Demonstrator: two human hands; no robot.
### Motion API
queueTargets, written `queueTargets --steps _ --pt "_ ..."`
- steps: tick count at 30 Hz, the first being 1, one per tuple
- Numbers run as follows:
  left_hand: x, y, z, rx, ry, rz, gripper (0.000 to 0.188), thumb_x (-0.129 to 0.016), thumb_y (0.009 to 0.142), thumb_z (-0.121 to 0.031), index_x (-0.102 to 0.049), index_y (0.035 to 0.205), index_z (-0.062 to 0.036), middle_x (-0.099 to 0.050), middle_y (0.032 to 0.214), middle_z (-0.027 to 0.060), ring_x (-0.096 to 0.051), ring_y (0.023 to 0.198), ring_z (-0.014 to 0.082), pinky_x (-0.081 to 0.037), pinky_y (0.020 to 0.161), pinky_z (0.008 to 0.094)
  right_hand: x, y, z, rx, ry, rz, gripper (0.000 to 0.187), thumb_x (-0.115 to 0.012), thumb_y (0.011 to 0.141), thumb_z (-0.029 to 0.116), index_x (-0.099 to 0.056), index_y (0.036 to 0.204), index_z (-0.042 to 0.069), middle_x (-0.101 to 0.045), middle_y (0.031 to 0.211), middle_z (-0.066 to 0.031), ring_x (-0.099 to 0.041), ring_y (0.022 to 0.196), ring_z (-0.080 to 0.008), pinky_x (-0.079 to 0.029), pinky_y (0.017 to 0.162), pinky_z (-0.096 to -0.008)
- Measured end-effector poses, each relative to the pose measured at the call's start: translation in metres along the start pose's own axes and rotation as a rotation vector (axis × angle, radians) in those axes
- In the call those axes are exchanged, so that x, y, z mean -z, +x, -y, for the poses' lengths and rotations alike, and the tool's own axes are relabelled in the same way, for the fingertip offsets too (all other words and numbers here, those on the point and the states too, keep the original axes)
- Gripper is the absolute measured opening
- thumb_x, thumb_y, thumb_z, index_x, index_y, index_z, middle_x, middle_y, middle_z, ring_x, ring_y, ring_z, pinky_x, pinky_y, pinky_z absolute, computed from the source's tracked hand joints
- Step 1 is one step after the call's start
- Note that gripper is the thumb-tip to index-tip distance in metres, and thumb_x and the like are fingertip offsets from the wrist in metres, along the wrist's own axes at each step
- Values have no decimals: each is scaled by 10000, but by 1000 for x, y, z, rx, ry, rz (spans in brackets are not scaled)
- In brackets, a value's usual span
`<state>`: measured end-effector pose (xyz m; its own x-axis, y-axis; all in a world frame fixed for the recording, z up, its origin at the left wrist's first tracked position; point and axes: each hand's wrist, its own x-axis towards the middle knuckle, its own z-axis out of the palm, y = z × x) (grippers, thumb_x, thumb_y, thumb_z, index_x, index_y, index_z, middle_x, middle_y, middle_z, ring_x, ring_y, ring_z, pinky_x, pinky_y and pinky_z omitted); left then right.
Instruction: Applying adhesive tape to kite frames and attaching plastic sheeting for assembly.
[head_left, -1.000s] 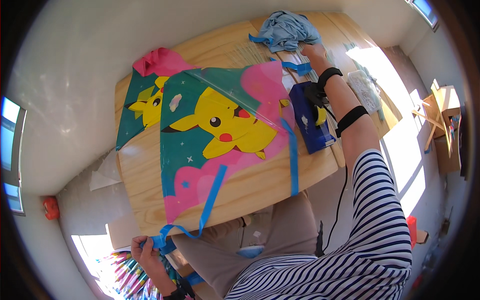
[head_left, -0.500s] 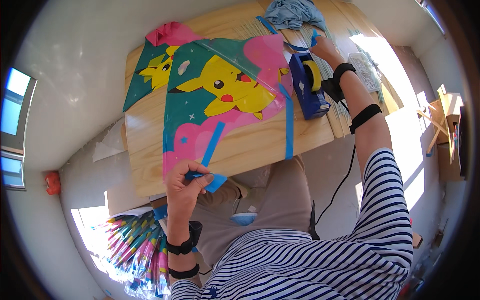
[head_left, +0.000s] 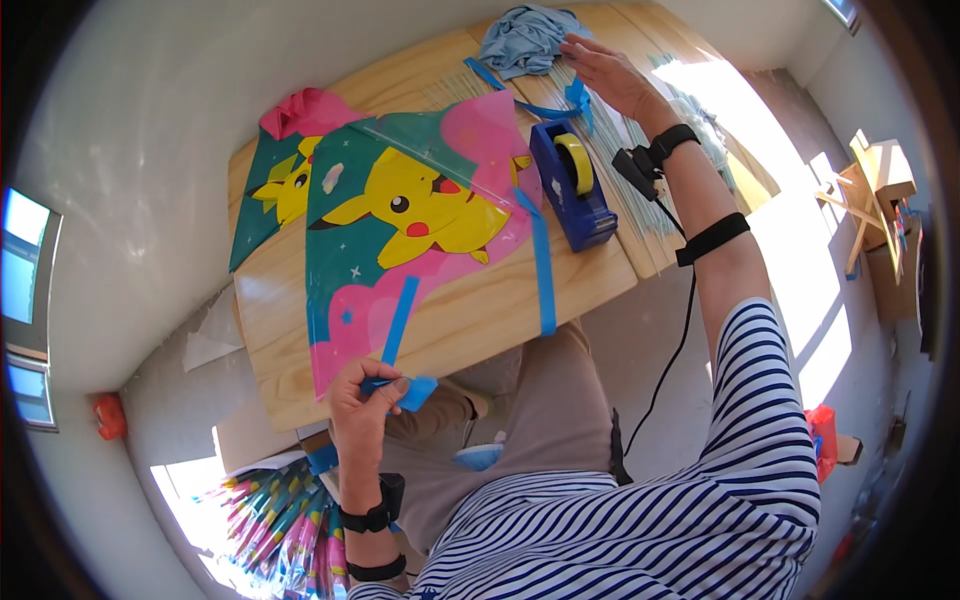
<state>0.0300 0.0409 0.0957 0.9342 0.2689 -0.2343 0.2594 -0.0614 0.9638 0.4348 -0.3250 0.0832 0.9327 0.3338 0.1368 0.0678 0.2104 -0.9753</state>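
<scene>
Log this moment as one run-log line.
left hand: pinching blue ribbon tail at table edge | right hand: flat near blue cloth | kite: flat | tape dispenser: beside kite

Left hand up to the kite's tail, right hand off the dispenser

My left hand [head_left: 362, 402] has come up from below the table's near edge, where it hung a second ago, and now pinches the blue tail strip [head_left: 401, 320] at the bottom tip of the kite [head_left: 420, 220]. My right hand [head_left: 612, 78] has left the blue tape dispenser [head_left: 572, 185] and moved beyond it, lying flat and open just beside the crumpled blue cloth [head_left: 525, 38].
</scene>
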Motion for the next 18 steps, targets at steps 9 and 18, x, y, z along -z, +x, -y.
queueTargets --steps 9,18 --pt "-3 1 11 17 -22 5 109 -711 829 33 -640 897 -13 -631 757 33 -550 596 76 -442 538 208 -42 -4 -22 4 -256 -168 574 -676 935 306 -504 1433 78 -581 1358 -127 -706 930 -180 -580 764 -290" --pt "-28 25 -1 -19 -149 16 111 -738 846 -17 -654 918 -30 -636 779 8 -543 612 50 -432 529 191 -229 -153 -23 -229 -90 666 424 -722 880 160 -633 1269 18 -705 966 -10 -620 828 -59 -495 705 -218"
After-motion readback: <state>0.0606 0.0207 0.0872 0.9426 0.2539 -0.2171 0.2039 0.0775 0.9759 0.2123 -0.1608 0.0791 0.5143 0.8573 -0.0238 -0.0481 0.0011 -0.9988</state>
